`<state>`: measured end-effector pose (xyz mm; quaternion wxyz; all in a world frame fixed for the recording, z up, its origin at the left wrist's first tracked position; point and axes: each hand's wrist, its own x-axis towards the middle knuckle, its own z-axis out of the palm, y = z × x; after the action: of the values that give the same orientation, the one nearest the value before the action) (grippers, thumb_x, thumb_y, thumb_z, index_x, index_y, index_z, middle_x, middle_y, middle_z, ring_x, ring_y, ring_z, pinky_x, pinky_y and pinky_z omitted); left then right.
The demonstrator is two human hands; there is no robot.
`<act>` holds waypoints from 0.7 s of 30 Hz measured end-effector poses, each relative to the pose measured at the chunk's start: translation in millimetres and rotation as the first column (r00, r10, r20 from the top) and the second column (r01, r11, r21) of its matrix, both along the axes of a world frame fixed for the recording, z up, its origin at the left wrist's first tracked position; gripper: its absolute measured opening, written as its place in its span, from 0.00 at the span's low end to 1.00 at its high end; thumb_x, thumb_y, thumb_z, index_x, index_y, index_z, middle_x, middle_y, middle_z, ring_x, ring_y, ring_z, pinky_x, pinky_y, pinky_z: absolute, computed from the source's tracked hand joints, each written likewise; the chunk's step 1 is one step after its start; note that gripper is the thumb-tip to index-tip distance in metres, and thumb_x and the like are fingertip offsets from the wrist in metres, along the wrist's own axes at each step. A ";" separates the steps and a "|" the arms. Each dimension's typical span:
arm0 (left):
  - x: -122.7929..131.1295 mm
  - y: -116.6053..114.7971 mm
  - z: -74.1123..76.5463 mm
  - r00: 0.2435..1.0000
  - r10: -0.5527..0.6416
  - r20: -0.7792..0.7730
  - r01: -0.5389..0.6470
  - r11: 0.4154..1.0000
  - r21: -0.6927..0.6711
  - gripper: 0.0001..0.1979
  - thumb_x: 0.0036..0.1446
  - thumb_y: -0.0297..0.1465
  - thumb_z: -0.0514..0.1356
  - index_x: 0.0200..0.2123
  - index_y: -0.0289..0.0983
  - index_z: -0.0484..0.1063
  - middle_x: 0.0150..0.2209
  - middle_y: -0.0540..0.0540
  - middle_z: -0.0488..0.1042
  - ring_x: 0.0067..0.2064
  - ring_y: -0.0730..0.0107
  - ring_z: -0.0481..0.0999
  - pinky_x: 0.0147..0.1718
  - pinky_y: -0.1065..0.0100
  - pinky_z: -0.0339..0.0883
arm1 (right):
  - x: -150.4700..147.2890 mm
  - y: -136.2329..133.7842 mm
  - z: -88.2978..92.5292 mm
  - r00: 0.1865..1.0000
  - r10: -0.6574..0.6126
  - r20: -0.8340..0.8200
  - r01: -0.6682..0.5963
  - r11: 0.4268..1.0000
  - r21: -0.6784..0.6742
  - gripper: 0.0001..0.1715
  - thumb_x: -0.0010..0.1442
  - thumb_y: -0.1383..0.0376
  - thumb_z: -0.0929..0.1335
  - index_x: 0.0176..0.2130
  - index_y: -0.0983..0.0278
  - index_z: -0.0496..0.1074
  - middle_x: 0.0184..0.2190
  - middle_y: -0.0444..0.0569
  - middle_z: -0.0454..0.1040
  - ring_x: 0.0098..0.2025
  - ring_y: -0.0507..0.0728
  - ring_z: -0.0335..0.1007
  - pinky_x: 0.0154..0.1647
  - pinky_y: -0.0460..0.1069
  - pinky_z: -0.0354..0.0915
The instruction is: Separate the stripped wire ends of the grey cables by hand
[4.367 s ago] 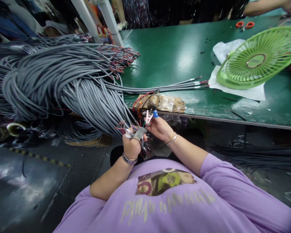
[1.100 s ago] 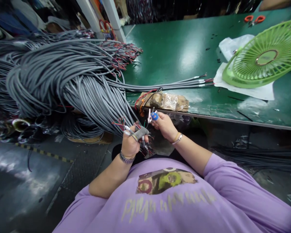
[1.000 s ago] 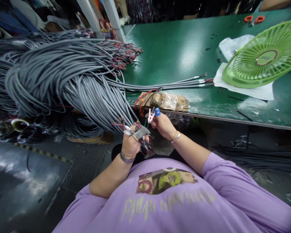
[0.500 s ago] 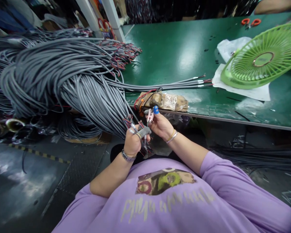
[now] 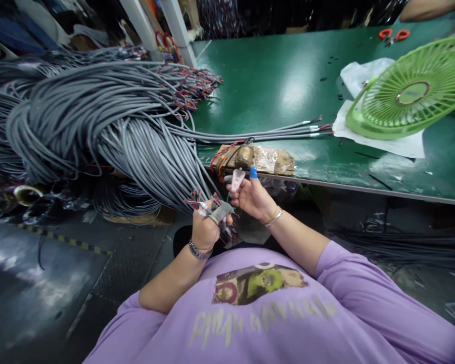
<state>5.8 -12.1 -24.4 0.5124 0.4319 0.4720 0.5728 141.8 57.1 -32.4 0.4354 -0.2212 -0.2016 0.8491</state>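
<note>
My left hand (image 5: 205, 227) is closed around the ends of several grey cables (image 5: 202, 208), with thin red, black and other coloured wires fanning out above the fist. A grey wrap (image 5: 220, 212) covers its thumb. Just to the right, my right hand (image 5: 255, 199) is held close with its fingers curled and its thumb raised, blue tape (image 5: 254, 172) round the thumb tip. At its fingers shows a pale pink piece (image 5: 237, 179); I cannot tell whether it is a finger wrap or something held. One thin green wire (image 5: 228, 197) shows between the hands.
A large heap of grey cables (image 5: 60, 111) covers the left end of the green table (image 5: 273, 91). A block with brown tape (image 5: 275, 159) lies at the near edge, beside several laid-out cables (image 5: 280, 133). A green fan (image 5: 409, 96) and orange-handled scissors (image 5: 393, 35) are at right.
My right hand has turned slightly, moving its thumb to the right, and the pale pink piece shows more broadly. My left hand has shifted slightly left, still gripping the cables.
</note>
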 end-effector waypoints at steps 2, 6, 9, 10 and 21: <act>1.3 -1.4 0.5 0.999 0.043 0.015 -0.044 0.999 0.016 0.10 0.49 0.35 0.66 0.23 0.34 0.75 0.17 0.50 0.72 0.17 0.76 0.67 0.16 0.74 0.59 | 1.3 -1.0 0.8 0.999 -0.020 0.026 0.019 0.999 0.026 0.25 0.58 0.45 0.67 0.34 0.64 0.72 0.28 0.44 0.72 0.24 0.48 0.59 0.24 0.43 0.57; 5.1 -0.4 1.1 0.996 0.090 0.019 -0.091 0.995 0.033 0.08 0.50 0.34 0.66 0.25 0.35 0.75 0.17 0.50 0.72 0.17 0.76 0.67 0.16 0.74 0.58 | 0.9 -3.7 -0.6 0.987 -0.141 0.082 0.130 0.984 0.124 0.18 0.55 0.53 0.72 0.33 0.66 0.72 0.25 0.41 0.68 0.24 0.46 0.56 0.23 0.42 0.54; 6.7 0.9 -0.4 0.994 0.105 0.007 -0.105 0.994 0.029 0.09 0.49 0.34 0.66 0.24 0.34 0.75 0.16 0.50 0.72 0.17 0.76 0.68 0.16 0.75 0.59 | 0.1 -6.2 -6.3 0.950 -0.272 0.152 0.237 0.947 0.217 0.24 0.52 0.47 0.72 0.31 0.66 0.72 0.26 0.42 0.69 0.23 0.46 0.56 0.23 0.43 0.53; 7.2 1.2 -1.0 0.994 0.107 0.003 -0.107 0.994 0.026 0.09 0.49 0.34 0.66 0.24 0.34 0.75 0.16 0.50 0.72 0.17 0.76 0.68 0.16 0.74 0.59 | -0.2 -6.6 -8.3 0.927 -0.328 0.180 0.278 0.925 0.258 0.25 0.52 0.46 0.72 0.30 0.66 0.72 0.25 0.42 0.69 0.23 0.46 0.56 0.23 0.43 0.53; 10.2 6.1 -3.7 0.991 0.129 -0.023 -0.129 0.992 -0.001 0.10 0.49 0.35 0.66 0.24 0.35 0.72 0.16 0.52 0.71 0.16 0.77 0.68 0.15 0.75 0.58 | -6.5 2.0 0.1 0.983 -0.175 0.054 0.173 0.984 0.028 0.21 0.56 0.48 0.71 0.33 0.64 0.74 0.28 0.44 0.74 0.28 0.48 0.66 0.25 0.42 0.59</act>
<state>16.0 -6.0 -28.0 0.4693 0.4064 0.5054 0.5994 135.2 59.1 -32.3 0.5046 -0.2565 -0.2035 0.7989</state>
